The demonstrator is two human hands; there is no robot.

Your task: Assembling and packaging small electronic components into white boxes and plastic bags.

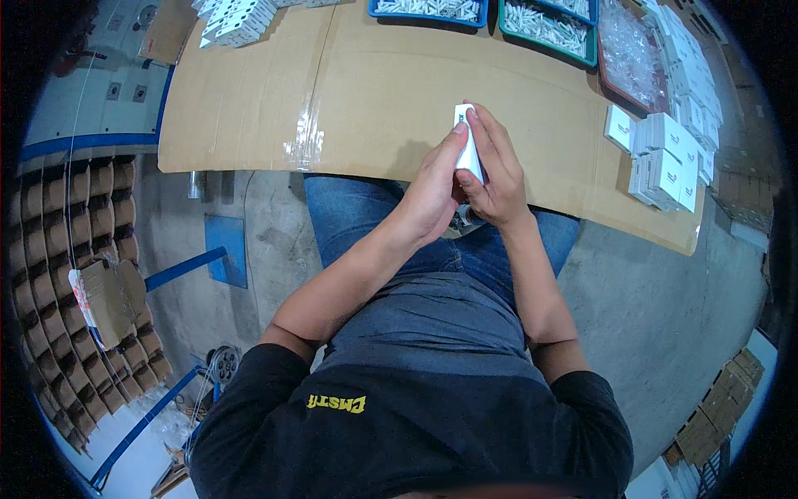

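A small white box [467,154] is held between my two hands, just above the near edge of the cardboard-covered table [391,100]. My left hand [434,187] closes on its left side, with the thumb along the upper face. From the right, my right hand [496,170] wraps it, its fingers stretched along the side and its thumb near the bottom end. Dark print shows near the box's far end. The palms hide part of the box, so whether its ends are folded shut cannot be made out.
At the back stand a blue tray [428,18] and a green tray [549,51] of small white pieces. Beside them is a red tray [629,62] of clear plastic pieces. White boxes [665,158] are stacked at the right edge, more white boxes [237,21] at the far left.
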